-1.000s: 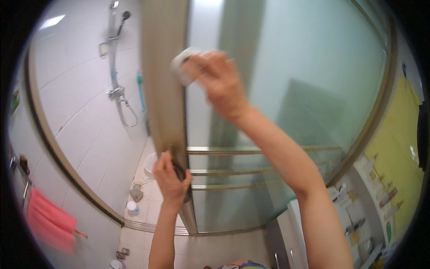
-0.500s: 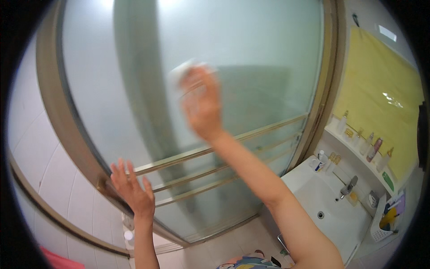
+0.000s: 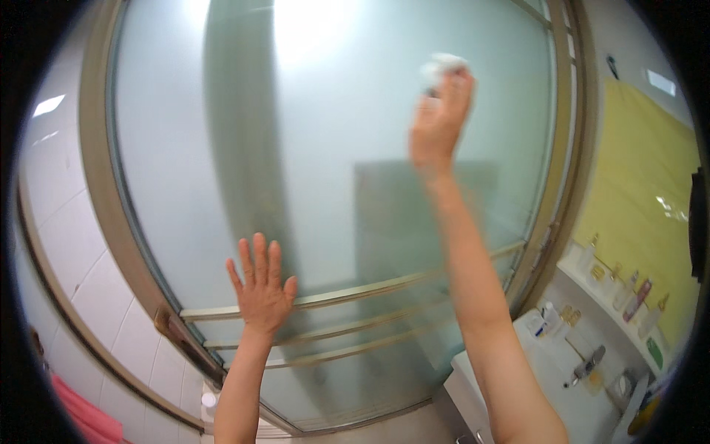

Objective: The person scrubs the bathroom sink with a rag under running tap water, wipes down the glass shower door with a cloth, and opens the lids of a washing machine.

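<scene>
Right of the white washbasin (image 3: 549,370) runs a pale ledge (image 3: 608,305), a yellow sheet (image 3: 640,163) higher up; left of the washbasin lies pale floor (image 3: 416,429), farther left a white tiled wall (image 3: 122,296); 2 rectangular light patches (image 3: 49,106) shine well above it

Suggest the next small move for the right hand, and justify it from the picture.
Probably draw the white cloth or pad down the frosted glass door: the right hand holds it high, with glass below, and the left hand is spread lower left, by the metal rails.
</scene>
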Tool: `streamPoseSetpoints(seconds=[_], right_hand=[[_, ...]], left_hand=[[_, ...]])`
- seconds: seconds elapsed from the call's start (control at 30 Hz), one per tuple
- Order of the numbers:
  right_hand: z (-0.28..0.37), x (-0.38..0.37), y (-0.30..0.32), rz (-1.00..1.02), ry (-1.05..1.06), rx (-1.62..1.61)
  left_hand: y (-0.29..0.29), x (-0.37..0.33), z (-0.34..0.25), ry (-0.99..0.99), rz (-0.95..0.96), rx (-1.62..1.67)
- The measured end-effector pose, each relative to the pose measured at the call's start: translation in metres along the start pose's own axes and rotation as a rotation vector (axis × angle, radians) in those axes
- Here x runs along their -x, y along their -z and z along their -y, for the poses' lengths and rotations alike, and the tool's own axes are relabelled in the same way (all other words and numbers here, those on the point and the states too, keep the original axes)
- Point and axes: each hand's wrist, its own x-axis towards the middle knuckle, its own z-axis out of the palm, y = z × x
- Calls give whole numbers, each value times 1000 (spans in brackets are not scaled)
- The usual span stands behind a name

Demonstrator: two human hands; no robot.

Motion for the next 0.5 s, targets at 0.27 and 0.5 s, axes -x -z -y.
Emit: streamPoseSetpoints(seconds=[0.27, 0.5], right_hand=[[107, 6, -43, 209, 585, -196], [65, -63, -59, -149, 181, 88]], left_hand=[[45, 2, 72, 150, 42, 23], [45, 10, 142, 132, -90, -130]])
